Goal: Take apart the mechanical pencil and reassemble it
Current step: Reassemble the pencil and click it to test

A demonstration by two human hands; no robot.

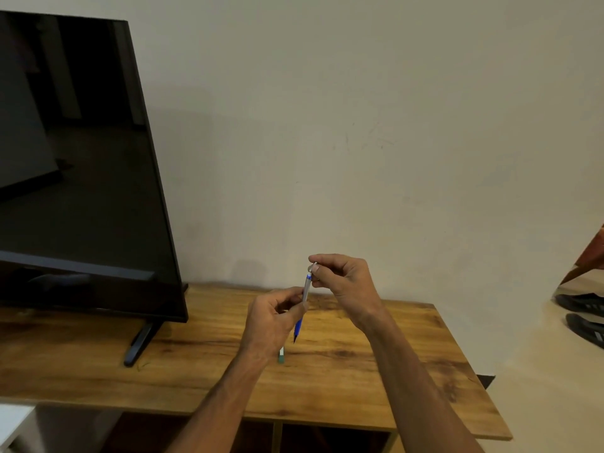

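Plastic pencil (303,300): light, slick. Left grip (274,322) clamps mid-barrel; right grip (340,279) pinches cap (314,266) above. Small, droppable.

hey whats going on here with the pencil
A person holds a slim grey mechanical pencil with a blue grip nearly upright above a wooden table. The left hand grasps its barrel, tip pointing down, while the right hand pinches the small silver cap at the top end. A small greenish object lies on the table below; what it is, I cannot tell.
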